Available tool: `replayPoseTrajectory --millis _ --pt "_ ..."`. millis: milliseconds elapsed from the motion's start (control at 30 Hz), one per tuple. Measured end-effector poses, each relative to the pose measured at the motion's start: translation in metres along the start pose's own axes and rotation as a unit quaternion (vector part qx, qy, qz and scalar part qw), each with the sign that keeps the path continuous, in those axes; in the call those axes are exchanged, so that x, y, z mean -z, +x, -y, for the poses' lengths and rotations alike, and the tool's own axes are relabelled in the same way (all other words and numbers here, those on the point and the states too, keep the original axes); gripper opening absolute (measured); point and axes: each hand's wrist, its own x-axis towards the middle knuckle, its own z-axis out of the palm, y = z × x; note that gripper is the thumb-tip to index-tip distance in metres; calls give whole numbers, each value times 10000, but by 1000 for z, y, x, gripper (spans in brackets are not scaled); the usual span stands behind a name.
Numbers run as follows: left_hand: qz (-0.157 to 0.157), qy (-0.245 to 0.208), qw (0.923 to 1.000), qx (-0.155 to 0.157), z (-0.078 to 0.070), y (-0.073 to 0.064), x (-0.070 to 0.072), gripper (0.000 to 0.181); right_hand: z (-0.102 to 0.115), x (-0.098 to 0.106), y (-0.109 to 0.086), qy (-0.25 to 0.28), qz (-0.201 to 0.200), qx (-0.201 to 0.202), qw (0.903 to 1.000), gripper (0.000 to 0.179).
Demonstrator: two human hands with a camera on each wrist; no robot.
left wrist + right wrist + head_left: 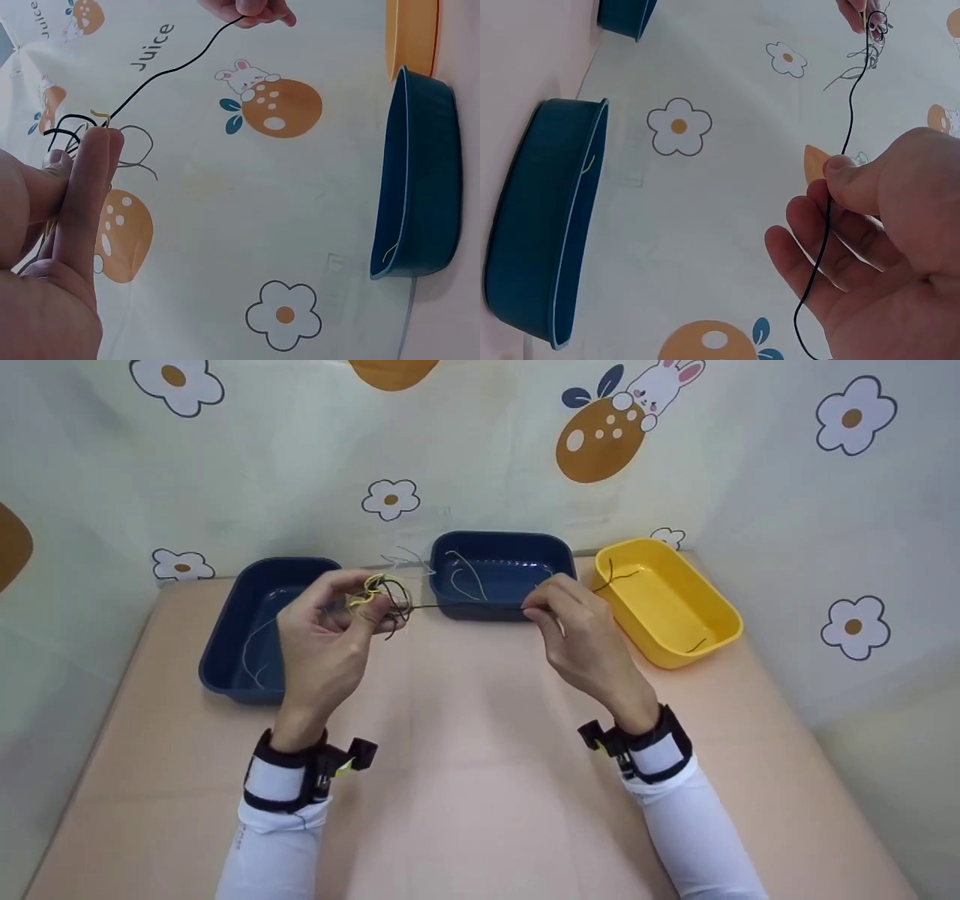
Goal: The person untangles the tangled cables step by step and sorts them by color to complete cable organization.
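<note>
A tangled bundle of yellow, black and grey strings (pixel 388 594) is pinched between thumb and fingers of my left hand (pixel 326 637), above the table's back left. One black string (pixel 850 124) runs from it across to my right hand (pixel 585 641), where thumb and forefinger pinch it. The string looks nearly straight in the head view, while the left wrist view shows a slight wave in it. Its loose end passes down over the right palm in the right wrist view. Thin grey strands trail from the bundle behind the left fingers.
A dark blue bin (pixel 217 660) on the left holds a thin pale string. The middle blue bin (pixel 487 613) contains pale yellowish strings. In the yellow bin (pixel 660 600) on the right lie short dark strings. A patterned curtain (pixel 495 450) rises behind the table (pixel 480 810).
</note>
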Motion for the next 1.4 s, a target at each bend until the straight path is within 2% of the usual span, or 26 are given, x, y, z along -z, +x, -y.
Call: replayPoseTrajectory --millis 167,300,400,633,767,933,1200,1400 --pt "-265 250 9992 -190 -2 3 7 20 -8 0 0 133 -250 -269 9992 3" --pt "-261 275 9990 -215 -3 3 8 20 -12 0 1 279 -316 -476 9980 5" --pt "-193 289 9993 -154 -3 2 7 21 -11 0 0 210 -93 -446 9987 5" --pt "-27 99 9999 -49 -2 0 -2 21 -4 -4 -1 330 746 -167 9965 9" --pt "67 -95 9999 -19 0 -2 -9 22 1 -11 -2 548 920 5 9942 9" --pt "93 -187 9997 96 3 -4 -13 21 5 -17 -3 615 645 382 9953 8" --pt "-7 -143 9997 177 1 -3 -15 20 6 -18 -1 211 -280 584 9977 4" --pt "-175 -103 9996 173 3 -1 -10 20 -1 -12 -1 131 -302 470 9984 6"
